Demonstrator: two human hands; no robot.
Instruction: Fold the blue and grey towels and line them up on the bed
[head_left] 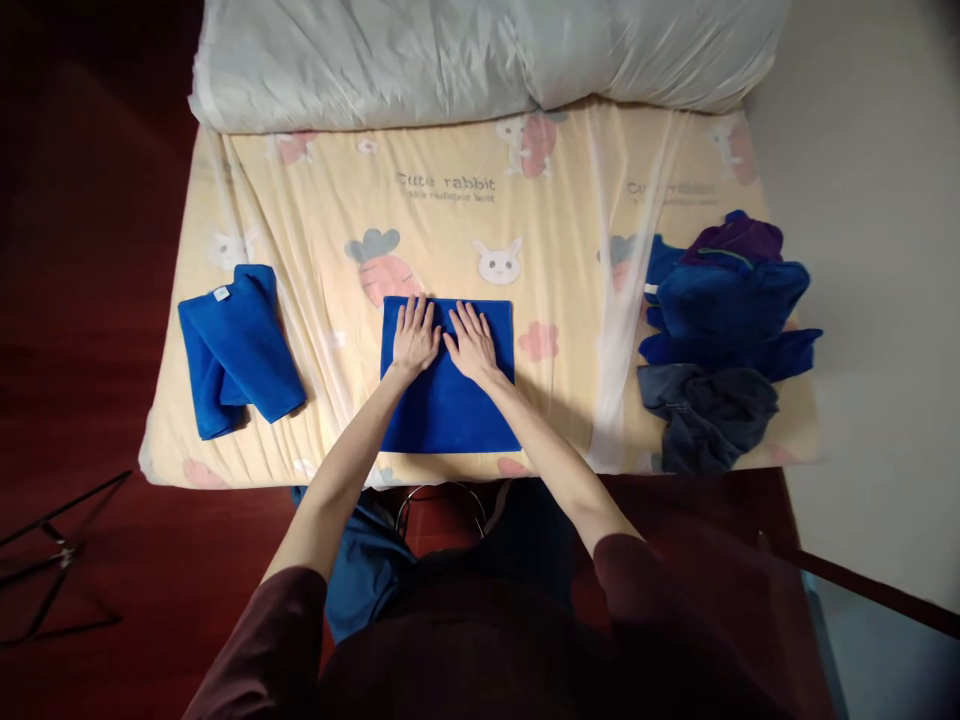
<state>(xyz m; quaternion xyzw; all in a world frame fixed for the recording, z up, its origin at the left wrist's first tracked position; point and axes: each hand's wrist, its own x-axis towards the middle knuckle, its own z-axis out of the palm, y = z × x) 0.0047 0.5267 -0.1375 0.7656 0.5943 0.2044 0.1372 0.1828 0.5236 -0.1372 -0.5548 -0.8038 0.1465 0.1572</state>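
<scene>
A blue cloth (pixel 450 415) lies flat as a neat rectangle near the front edge of the bed. My left hand (pixel 417 336) rests palm down on its upper left part, fingers stretched toward the far edge. On the upper right part lies my right hand (pixel 470 341), also flat with fingers spread. Off to the left, folded blue cloths (pixel 240 350) lie overlapped at an angle, a small white tag showing on top. At the right is a loose pile of blue cloths (pixel 731 300), with a purple cloth (pixel 739 238) at its far end and a dark grey cloth (pixel 709 410) at its near end.
The bed (pixel 300 240) has a yellow rabbit-and-carrot print under a thin sheer cover. A rolled grey-white quilt (pixel 480 60) lies along its far side. A white wall (pixel 870 300) borders the right. Thin black stand legs (pixel 64 555) stand on the red-brown floor at left.
</scene>
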